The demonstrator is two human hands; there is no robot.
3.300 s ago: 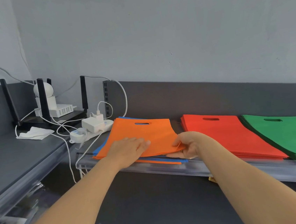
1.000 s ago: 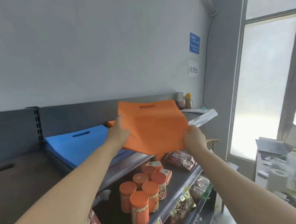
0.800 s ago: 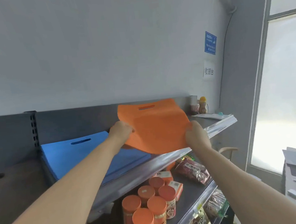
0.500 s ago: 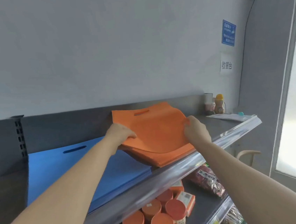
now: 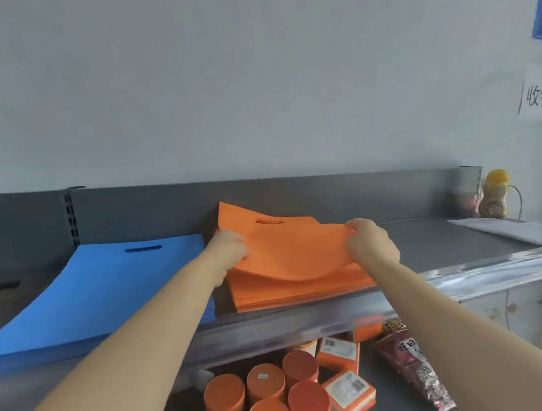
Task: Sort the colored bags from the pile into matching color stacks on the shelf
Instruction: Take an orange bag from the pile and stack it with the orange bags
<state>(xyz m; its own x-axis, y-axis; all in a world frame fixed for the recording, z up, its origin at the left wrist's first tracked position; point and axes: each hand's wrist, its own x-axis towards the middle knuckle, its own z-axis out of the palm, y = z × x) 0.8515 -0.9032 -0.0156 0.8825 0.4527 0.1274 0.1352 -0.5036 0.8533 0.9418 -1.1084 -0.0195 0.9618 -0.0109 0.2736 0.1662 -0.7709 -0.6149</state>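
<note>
An orange bag with a cut-out handle lies curved over a stack of orange bags on the grey top shelf. My left hand pinches the bag's left edge and my right hand pinches its right edge. The bag's far end tilts up against the shelf's back panel, and its near part sags onto the stack. A stack of blue bags lies just left of the orange stack.
At the shelf's right end stand a yellow bottle and a cup, with a white packet in front. The lower shelf holds orange-lidded jars, small boxes and a snack packet.
I carried the orange bag from the mixed pile to the orange stack and lowered it. Over the last half second it sank closer onto the stack, both hands still on its edges.
</note>
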